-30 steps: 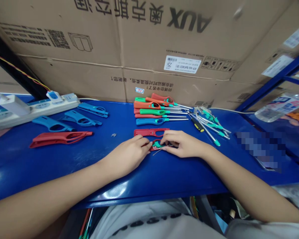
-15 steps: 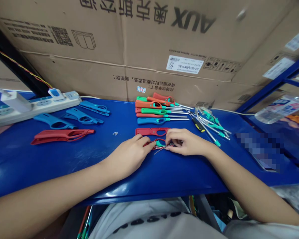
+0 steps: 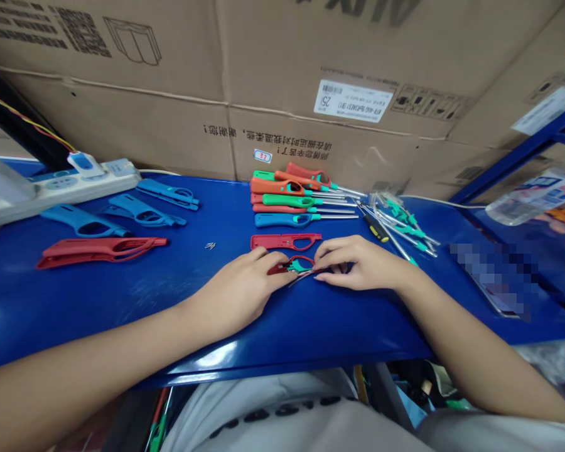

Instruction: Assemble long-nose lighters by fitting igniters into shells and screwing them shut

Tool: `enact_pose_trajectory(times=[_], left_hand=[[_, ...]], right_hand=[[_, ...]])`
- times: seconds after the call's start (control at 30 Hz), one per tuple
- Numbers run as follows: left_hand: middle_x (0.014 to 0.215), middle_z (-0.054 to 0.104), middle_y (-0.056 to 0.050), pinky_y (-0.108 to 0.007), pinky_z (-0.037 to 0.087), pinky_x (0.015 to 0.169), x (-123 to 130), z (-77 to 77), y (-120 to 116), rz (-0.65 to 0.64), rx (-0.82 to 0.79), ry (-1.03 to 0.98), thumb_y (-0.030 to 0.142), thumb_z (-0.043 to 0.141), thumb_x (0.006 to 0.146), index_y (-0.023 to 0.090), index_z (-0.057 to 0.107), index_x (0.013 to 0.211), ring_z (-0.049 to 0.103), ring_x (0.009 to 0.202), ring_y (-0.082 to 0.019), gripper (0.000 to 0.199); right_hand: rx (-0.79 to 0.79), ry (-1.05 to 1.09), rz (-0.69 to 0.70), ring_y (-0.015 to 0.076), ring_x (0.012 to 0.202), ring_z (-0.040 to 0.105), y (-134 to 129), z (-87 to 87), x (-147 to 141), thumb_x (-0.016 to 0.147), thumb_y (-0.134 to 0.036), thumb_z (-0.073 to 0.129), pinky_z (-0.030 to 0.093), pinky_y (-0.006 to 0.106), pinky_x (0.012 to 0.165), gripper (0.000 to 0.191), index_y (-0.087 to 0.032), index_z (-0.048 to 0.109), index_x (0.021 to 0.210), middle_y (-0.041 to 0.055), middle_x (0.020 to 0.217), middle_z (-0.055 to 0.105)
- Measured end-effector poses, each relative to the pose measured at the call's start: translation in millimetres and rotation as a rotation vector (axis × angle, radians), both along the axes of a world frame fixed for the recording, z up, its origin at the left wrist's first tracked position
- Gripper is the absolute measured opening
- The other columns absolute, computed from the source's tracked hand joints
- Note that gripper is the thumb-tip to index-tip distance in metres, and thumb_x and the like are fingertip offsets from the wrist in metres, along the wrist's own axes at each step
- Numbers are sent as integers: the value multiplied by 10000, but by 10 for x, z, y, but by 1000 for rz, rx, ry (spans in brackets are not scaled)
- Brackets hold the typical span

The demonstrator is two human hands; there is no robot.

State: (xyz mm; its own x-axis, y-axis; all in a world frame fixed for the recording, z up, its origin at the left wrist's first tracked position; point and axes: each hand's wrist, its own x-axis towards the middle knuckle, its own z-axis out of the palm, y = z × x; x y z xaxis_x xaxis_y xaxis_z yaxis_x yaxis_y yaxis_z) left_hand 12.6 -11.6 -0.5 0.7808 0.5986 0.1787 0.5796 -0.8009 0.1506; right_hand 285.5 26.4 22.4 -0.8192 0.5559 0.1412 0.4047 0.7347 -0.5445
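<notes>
My left hand [image 3: 245, 285] has its fingers closed around the back part of a red lighter shell half [image 3: 279, 269]. A green trigger [image 3: 300, 265] and thin wires sit in that shell. My right hand [image 3: 358, 263] pinches at the shell's front end, where thin wires [image 3: 299, 279] stick out between both hands; its fingertips hide just what they grip. Just behind the hands lies another red shell half [image 3: 282, 242], flat on the blue table. Small metal screws [image 3: 210, 245] lie to the left of my left hand.
Several lighters [image 3: 282, 220] lie stacked at the back. Beside them are a yellow-black screwdriver [image 3: 375, 228] and metal tubes with green parts [image 3: 405, 229]. Blue shells [image 3: 85, 221], a red shell [image 3: 98, 251] and a power strip [image 3: 66, 185] are left; a phone [image 3: 492, 282] lies right.
The camera view has tilted down and shifted slightly. Both hands stay at the red shell half; the wires between them have shifted slightly, and my fingers have moved only a little.
</notes>
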Motion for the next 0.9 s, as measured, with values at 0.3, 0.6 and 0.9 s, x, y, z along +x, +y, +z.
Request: enact_pose_trajectory(times=[0.3,0.6,0.9], left_hand=[[1235,635,-104,-450,544,956,-8,-10,0,5,-20,1,65,481,958,260,638,1351,568,1129,-280,466],[1215,654,-97,-430,544,954,9,15,-5,15,-21,-7,62,487,953,258,654,1331,574,1121,-268,458],[1237,637,-88,-431,540,970,17,20,-10,26,-44,1,62,476,958,270,646,1345,565,1117,-262,471]], right_hand=[[1,-54,2,122,739,648,10,15,16,936,-297,651,528,249,676,211,-187,782,1060,67,996,701],[38,-111,-7,127,749,651,-28,43,20,949,-330,633,523,262,713,232,-185,782,1051,65,1023,703],[49,-134,-11,125,754,645,-40,52,10,950,-346,632,505,259,723,248,-201,780,1087,58,1049,700]])
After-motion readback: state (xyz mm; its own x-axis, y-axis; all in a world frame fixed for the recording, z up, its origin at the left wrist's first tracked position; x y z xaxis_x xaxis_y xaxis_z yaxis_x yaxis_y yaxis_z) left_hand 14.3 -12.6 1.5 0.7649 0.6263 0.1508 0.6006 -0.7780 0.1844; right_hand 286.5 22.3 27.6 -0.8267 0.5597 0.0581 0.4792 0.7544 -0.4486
